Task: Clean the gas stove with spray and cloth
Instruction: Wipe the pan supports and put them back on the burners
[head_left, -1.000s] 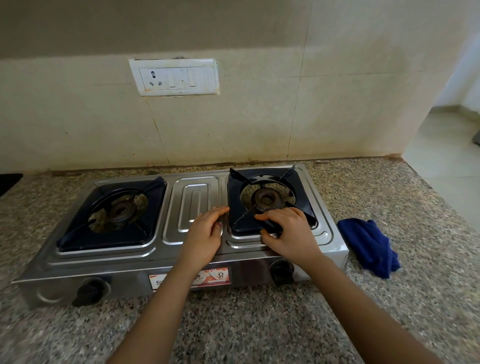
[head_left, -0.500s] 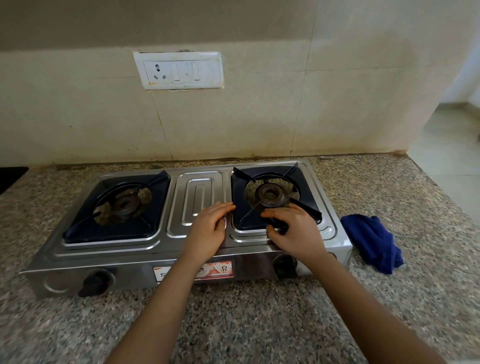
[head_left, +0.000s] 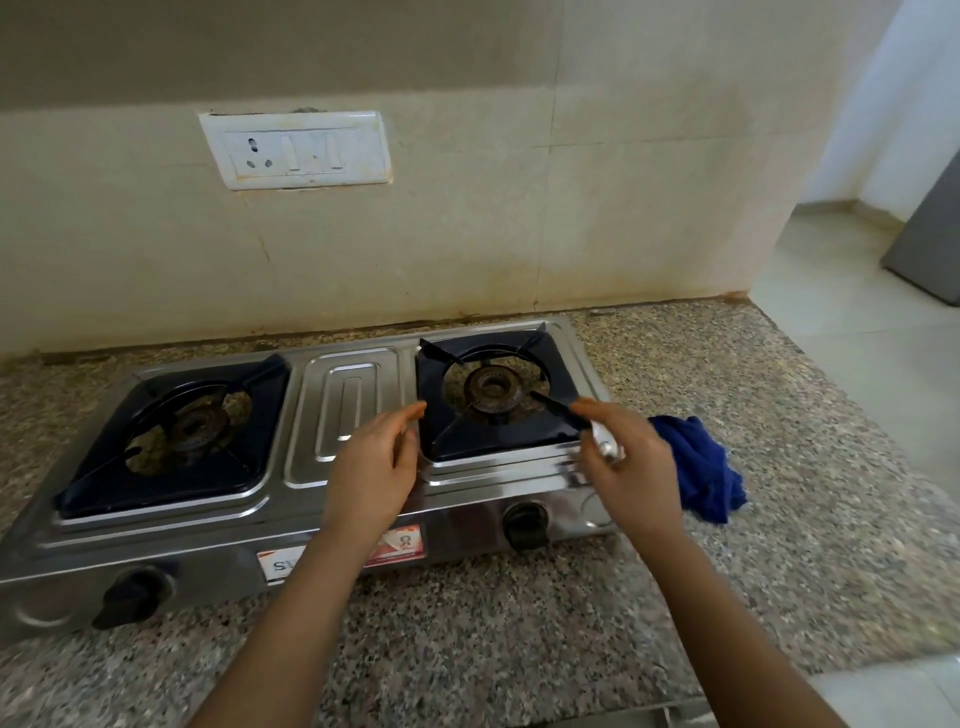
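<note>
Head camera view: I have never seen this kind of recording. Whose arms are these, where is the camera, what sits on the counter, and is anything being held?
There is no machine here: the two bare arms belong to a person wearing one wide-angle camera on the head, looking forward and down. A two-burner steel gas stove sits on a speckled stone counter, with a crumpled blue cloth lying to its right. The left hand is open, fingers straight, beside the right burner's dark pan support. The right hand is at that support's near right corner; blur hides whether it grips anything. No spray bottle is in view.
</note>
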